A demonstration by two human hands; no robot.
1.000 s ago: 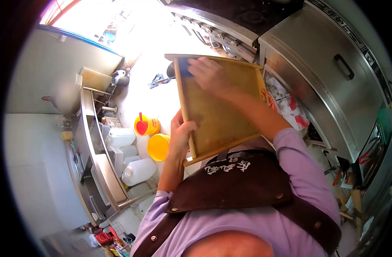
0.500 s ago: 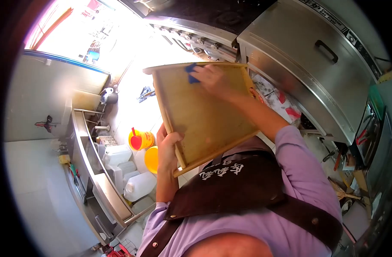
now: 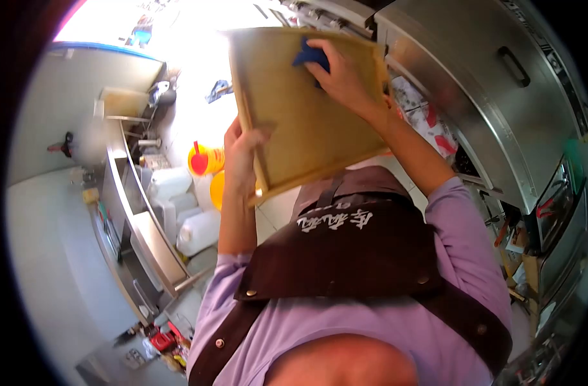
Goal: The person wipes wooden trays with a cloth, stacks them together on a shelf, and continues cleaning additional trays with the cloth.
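A shallow wooden tray (image 3: 307, 122) with raised edges is held up in front of my body, tilted. My left hand (image 3: 244, 151) grips its left edge, with the thumb over the rim and the fingers mostly hidden behind. Against the tray's inner surface, in its upper part, my right hand (image 3: 335, 69) holds a blue cloth (image 3: 312, 55) pinched between thumb and fingers. Below the tray is the dark brown apron (image 3: 339, 257) on my body.
A steel appliance (image 3: 461, 83) with a black handle stands at the right. On the left are a metal rack (image 3: 153, 248), white plastic jugs (image 3: 197, 231) and a yellow bucket (image 3: 211, 161) with a red scoop. Red tools (image 3: 162, 341) lie at the lower left.
The tray and both hands have moved up in the view. My right hand with the blue cloth has shifted rightward from the tray's upper left corner.
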